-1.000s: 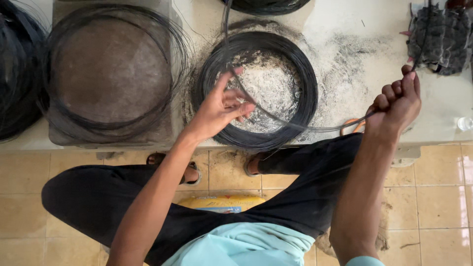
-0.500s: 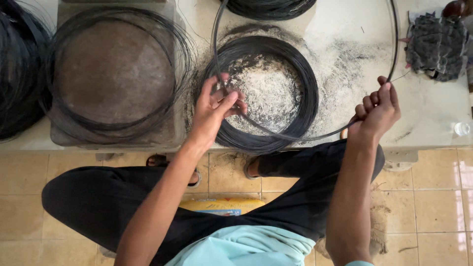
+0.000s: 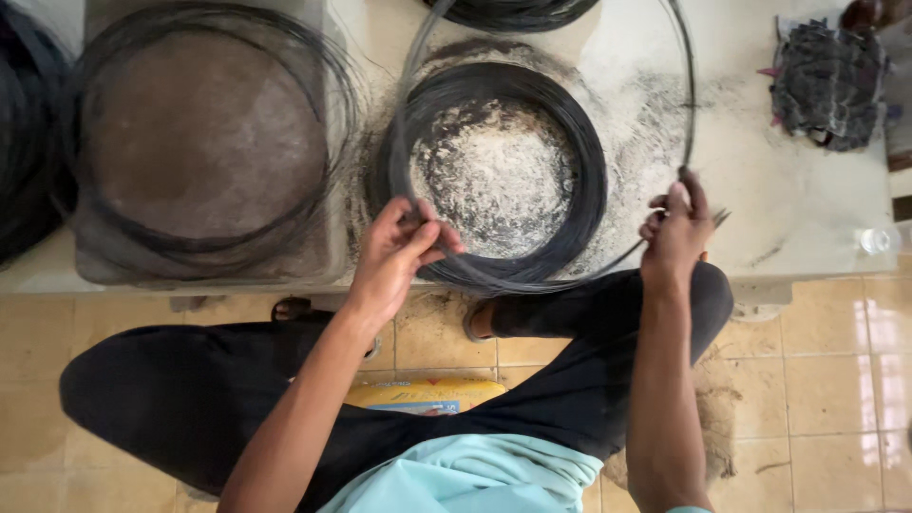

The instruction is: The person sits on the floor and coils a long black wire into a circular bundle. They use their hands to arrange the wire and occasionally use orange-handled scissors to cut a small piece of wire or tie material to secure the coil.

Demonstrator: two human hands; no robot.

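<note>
A thick coil of dark wire (image 3: 579,171) lies flat on a dusty white slab (image 3: 646,104), with pale powder inside its ring. My left hand (image 3: 404,252) pinches a loose strand of wire at the coil's near left edge. My right hand (image 3: 676,228) grips the same strand (image 3: 686,85) to the coil's right, where it arcs up as a wide raised loop over the coil. I sit on the floor with black-trousered legs bent under the slab's edge.
A larger thin wire ring (image 3: 204,133) rests on a brown round base at left. More dark coils lie at the far left (image 3: 24,142) and top (image 3: 518,11). A dark rag (image 3: 826,81) sits at upper right. Tan floor tiles (image 3: 826,380) lie below.
My right hand has moved left and up, closer to the coil. The strand between my hands has lifted into a tall loop over the coil. My left hand has closed on the wire.
</note>
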